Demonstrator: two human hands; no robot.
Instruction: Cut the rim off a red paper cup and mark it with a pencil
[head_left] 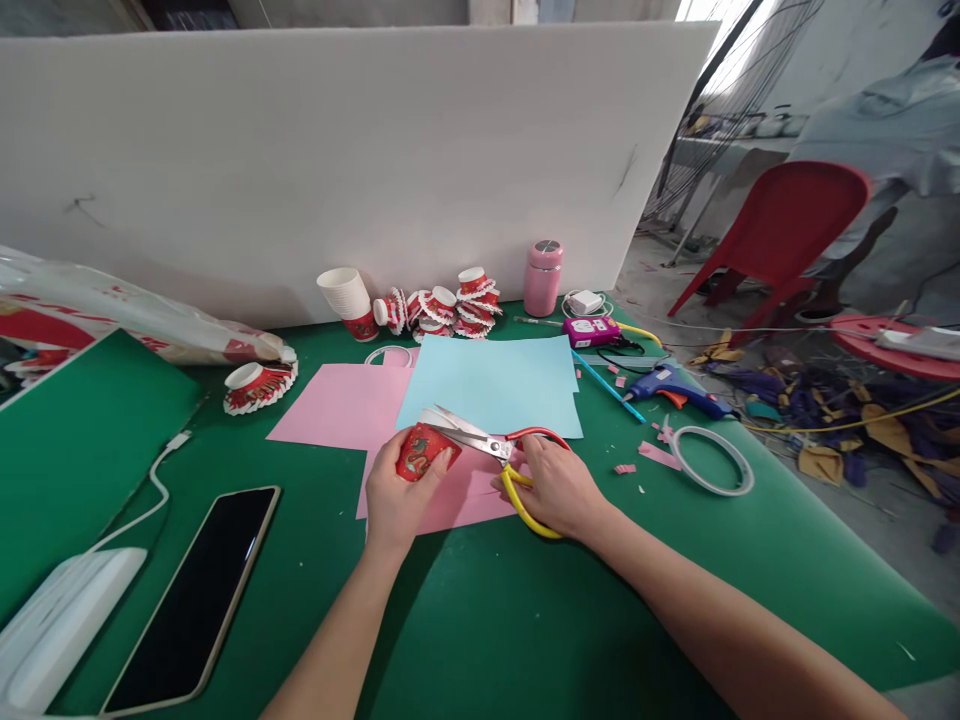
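My left hand is closed around a red patterned paper cup, tilted on its side over the paper sheets. In my right hand is a pair of scissors with one red and one yellow handle loop. Its blades are parted and reach to the cup's rim; whether they bite into the paper I cannot tell. Beneath both hands lie pink paper sheets and a light blue sheet. Just behind stand a stack of paper cups and several cut, fanned-out cups.
A phone and white power bank lie at left, near another cut cup. At right are a blue glue gun, a tape roll and paper scraps. A pink bottle stands behind. A person sits on a red chair.
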